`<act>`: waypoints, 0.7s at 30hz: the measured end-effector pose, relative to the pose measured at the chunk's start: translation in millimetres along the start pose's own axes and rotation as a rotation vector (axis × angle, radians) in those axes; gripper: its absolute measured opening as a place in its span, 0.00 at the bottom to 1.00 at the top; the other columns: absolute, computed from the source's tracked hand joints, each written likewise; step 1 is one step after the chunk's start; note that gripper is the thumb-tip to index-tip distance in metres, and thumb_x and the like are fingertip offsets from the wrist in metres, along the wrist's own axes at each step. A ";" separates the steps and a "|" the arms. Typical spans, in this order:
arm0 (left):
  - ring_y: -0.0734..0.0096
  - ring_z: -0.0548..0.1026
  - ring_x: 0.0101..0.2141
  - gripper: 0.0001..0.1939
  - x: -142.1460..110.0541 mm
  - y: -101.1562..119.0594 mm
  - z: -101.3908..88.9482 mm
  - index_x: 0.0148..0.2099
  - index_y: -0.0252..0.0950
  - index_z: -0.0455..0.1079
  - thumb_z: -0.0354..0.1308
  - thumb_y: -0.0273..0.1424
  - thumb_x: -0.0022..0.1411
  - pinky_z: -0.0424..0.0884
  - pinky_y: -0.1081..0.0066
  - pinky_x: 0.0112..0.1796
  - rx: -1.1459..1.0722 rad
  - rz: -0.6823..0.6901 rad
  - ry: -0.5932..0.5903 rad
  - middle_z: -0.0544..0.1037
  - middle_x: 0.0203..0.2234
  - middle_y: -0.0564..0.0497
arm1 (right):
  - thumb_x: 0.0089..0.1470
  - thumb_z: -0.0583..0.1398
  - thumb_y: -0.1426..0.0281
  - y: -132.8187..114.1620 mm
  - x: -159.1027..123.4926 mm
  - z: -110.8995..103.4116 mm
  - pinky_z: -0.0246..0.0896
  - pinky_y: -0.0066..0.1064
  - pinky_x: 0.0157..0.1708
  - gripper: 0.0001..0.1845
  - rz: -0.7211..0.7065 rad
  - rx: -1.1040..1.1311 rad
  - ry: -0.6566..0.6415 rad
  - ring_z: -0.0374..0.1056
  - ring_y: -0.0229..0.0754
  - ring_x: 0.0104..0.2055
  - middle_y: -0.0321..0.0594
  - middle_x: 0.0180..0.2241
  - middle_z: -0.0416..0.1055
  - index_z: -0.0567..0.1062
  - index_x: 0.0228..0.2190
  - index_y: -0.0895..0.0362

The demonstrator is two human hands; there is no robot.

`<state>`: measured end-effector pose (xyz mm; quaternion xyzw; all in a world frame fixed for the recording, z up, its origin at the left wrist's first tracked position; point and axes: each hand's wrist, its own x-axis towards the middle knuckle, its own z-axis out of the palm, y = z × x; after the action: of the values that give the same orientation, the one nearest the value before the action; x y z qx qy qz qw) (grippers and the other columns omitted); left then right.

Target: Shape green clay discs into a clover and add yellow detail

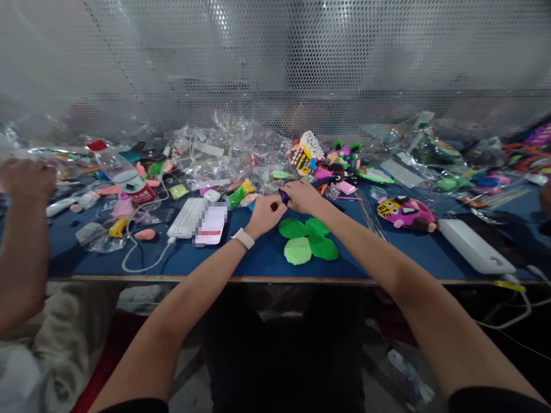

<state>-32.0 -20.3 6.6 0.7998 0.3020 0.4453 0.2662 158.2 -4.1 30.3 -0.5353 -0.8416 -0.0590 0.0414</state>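
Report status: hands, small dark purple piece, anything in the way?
Left hand, right hand together at dark purple piece. Four-lobed flat green shape lies nearer the body. Clear plastic wrappers behind, not blocking.

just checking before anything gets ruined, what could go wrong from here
The purple piece between the left hand and right hand might get lost among the nearby scraps if it slips.

The right forearm passes close beside the four-petal green shape in this view, so it could brush or bend it.

The white cable loops near the table's front edge and might snag, tugging the power bank.
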 end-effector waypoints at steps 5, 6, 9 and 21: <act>0.72 0.61 0.23 0.17 -0.2 3.9 1.8 0.24 0.41 0.54 0.56 0.30 0.61 0.58 0.67 0.30 0.035 0.000 -0.073 0.64 0.18 0.57 | 0.62 0.58 0.75 5.2 10.8 9.5 0.57 0.54 0.64 0.28 -0.045 -0.072 0.028 0.70 0.66 0.61 0.66 0.60 0.74 0.73 0.62 0.66; 0.72 0.62 0.23 0.17 0.1 4.3 1.4 0.24 0.41 0.54 0.57 0.30 0.62 0.59 0.67 0.30 0.039 -0.001 -0.068 0.64 0.18 0.57 | 0.62 0.58 0.75 6.6 10.8 10.0 0.56 0.54 0.65 0.28 -0.074 -0.086 0.036 0.69 0.66 0.62 0.66 0.60 0.73 0.73 0.63 0.67; 0.71 0.63 0.24 0.17 0.7 4.4 0.0 0.24 0.41 0.54 0.57 0.29 0.62 0.59 0.66 0.31 0.041 0.001 -0.063 0.64 0.19 0.57 | 0.67 0.55 0.74 9.6 10.6 8.8 0.57 0.53 0.66 0.26 -0.118 -0.093 0.045 0.68 0.65 0.63 0.65 0.61 0.72 0.73 0.63 0.66; 0.63 0.74 0.31 0.15 13.3 -4.1 -19.1 0.29 0.40 0.63 0.58 0.30 0.71 0.68 0.64 0.37 0.461 0.014 0.110 0.77 0.28 0.49 | 0.64 0.55 0.77 7.4 19.1 -3.4 0.68 0.49 0.58 0.23 0.040 0.000 0.027 0.76 0.60 0.56 0.58 0.58 0.78 0.76 0.58 0.61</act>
<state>-44.0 -5.0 19.9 0.8160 0.4042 0.4094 0.0568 156.9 15.7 36.6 -0.5513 -0.8299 -0.0656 0.0539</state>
